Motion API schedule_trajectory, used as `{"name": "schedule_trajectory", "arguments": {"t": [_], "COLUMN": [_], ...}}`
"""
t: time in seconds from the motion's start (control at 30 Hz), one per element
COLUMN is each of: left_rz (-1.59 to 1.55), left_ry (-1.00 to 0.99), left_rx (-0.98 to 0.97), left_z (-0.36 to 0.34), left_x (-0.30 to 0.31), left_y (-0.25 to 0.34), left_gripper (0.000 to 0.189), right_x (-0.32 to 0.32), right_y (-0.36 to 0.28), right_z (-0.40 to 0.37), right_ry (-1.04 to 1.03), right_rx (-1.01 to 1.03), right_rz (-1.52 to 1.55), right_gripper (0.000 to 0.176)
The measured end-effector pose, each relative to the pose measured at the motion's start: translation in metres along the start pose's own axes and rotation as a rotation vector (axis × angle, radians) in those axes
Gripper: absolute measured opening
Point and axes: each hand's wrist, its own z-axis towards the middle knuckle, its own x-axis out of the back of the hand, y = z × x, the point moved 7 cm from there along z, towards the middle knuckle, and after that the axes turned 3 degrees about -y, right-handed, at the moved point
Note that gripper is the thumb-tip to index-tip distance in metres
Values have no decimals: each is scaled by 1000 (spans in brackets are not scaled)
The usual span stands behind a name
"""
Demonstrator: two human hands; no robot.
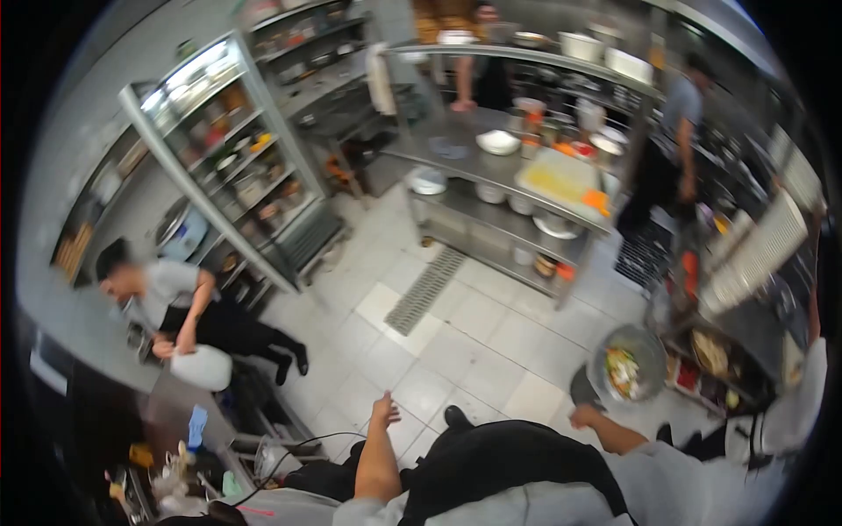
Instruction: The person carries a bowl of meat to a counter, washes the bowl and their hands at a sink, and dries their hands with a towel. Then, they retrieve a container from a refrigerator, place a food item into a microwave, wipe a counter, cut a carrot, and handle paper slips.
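Observation:
My left hand (pixel 384 409) hangs out in front of my body over the tiled floor (pixel 456 368), its fingers apart and holding nothing. On the other side, my right hand (pixel 586 416) is also held low and away from my body; its fingers are somewhat blurred, loosely spread, with nothing visible in them. Close beyond it stands a round bin (pixel 649 359) lined with clear plastic, with food scraps (pixel 622 373) inside. A black apron (pixel 509 473) covers my front.
A steel worktable (pixel 465 167) carries bowls, containers and a tray with yellow food (pixel 561 181). A person (pixel 189 302) at left holds a white container (pixel 202 367). Another person (pixel 680 131) stands far right. A glass-door fridge (pixel 232 149) and floor drain (pixel 424 289) lie ahead.

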Motion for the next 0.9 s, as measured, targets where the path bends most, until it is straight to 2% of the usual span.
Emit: {"name": "schedule_trajectory", "arguments": {"t": [0.03, 0.07, 0.1, 0.13, 0.17, 0.2, 0.27, 0.3, 0.33, 0.37, 0.4, 0.43, 0.47, 0.5, 0.53, 0.57, 0.6, 0.63, 0.67, 0.73, 0.8, 0.83, 0.87, 0.9], "left_rz": [-59, -37, -4, -27, -158, -113, -204, -124, -121, -52, -28, 112, 102, 833, 623, 198, -331, -586, -458, -528, -497, -587, -748, -721], "left_ry": [43, 63, 76, 163, 277, 333, 512, 593, 681, 824, 1020, 1157, 1381, 1816, 1726, 1428, 992, 799, 910, 938, 712, 876, 898, 960], "left_rx": [-48, -129, -211, -338, -481, -546, -619, -837, -986, -1138, -1186, -1189, -1182, -979, -995, -1095, -1180, -1215, -1126, -1172, -1481, -1522, -1491, -1476], "left_z": [18, 41, 75, 109, 114, 122, 60, 88, 72, 5, -62, -80, -93, -82, -92, -99, -89, -83, -94, -100, -79, -82, -67, -69], "left_x": [17, 38, 58, 88, 110, 136, 174, 226, 268, 289, 310, 359, 413, 476, 518, 551, 566, 583, 578, 561, 553, 531, 541, 530], "left_y": [25, 62, 104, 153, 216, 277, 420, 495, 569, 636, 686, 738, 776, 821, 843, 854, 863, 870, 866, 858, 876, 870, 864, 864], "left_gripper": [69, 71, 73, 70, 68, 66, 66, 68, 68, 67, 64, 63, 57, 44, 49, 57, 66, 75, 87, 85, 78, 71, 64, 60], "right_x": [5, -57, -60, -44, -26, -8, 30, 49, 66, 81, 96, 114, 132, 149, 165, 179, 192, 211, 223, 257, 304, 340, 382, 424], "right_y": [-18, 32, 32, 24, 1, -20, -58, -76, -92, -104, -114, -123, -133, -142, -148, -149, -150, -151, -152, -164, -194, -217, -256, -324], "right_z": [-35, 21, 10, -7, -7, -9, -3, 6, 17, 27, 40, 52, 64, 75, 87, 95, 101, 113, 130, 155, 209, 263, 312, 336], "right_ry": [-129, -207, -155, -163, -155, -139, -106, -86, -68, -55, -42, -32, -22, -12, -2, 11, 26, 39, 45, 81, 154, 66, 14, 148], "right_rx": [-265, 193, 158, 18, -49, -126, -241, -275, -297, -313, -325, -340, -352, -364, -367, -372, -369, -352, -280, -29, 104, -65, -242, -199], "right_rz": [301, -491, -749, -600, -493, -399, -226, -165, -118, -84, -56, -46, -33, -25, -27, -38, -60, -127, -249, -774, -1097, -893, -703, -5], "right_gripper": [13, 11, 15, 16, 16, 16, 17, 18, 18, 19, 19, 20, 20, 20, 21, 21, 22, 22, 23, 24, 24, 23, 22, 22]}}
